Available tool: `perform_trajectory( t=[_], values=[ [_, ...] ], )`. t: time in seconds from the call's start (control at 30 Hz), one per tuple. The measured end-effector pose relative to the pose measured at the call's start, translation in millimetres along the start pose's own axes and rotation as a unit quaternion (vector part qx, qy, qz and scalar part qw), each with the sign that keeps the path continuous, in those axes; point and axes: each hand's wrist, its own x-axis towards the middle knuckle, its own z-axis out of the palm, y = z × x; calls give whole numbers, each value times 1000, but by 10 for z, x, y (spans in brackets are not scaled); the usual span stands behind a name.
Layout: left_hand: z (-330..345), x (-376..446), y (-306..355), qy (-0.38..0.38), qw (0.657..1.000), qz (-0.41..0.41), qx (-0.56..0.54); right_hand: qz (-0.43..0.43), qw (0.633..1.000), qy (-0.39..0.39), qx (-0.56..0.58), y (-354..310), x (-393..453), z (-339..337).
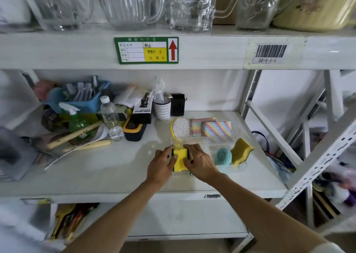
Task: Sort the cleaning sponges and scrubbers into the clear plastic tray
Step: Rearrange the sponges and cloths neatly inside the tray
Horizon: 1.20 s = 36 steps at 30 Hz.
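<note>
A clear plastic tray [238, 137] lies on the white shelf, right of centre. Both hands press on a yellow sponge with a dark green scouring layer [180, 159] in the tray's front left compartment. My left hand [162, 163] holds its left side and my right hand [200, 161] holds its right side. A round silver mesh scrubber with a yellow rim [180, 128] and two rainbow-striped sponge pads [216, 128] sit in the back compartments. A blue round scrubber [223, 156] and a wavy yellow sponge [241, 150] stand in the front right compartment.
Clutter fills the shelf's left half: a blue basket [84, 96], a water bottle [109, 114], a green spray bottle [77, 121], wooden sticks [75, 134], a black and yellow item [133, 129], a spray bottle box [142, 108]. Glass jugs [131, 4] stand on the shelf above.
</note>
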Motion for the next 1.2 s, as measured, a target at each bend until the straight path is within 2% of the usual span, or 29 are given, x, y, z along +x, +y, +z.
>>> perform_trajectory(
  t=[0.3, 0.63, 0.87, 1.1, 1.2],
  values=[
    [45, 64, 135, 14, 995, -43, -87, 23, 999, -2, 24, -31, 79, -51],
    [-26, 290, 179, 2, 992, -94, -90, 37, 999, -16, 25, -77, 217, -130],
    [-151, 438, 316, -62, 988, -117, -82, 87, 995, -7, 52, -79, 362, -176],
    [-141, 523, 307, -109, 981, -145, -76, 83, 994, -27, 63, -40, 389, -157],
    [-136, 516, 285, -120, 977, -135, -117, 85, 993, -28, 76, -6, 363, -174]
  ],
)
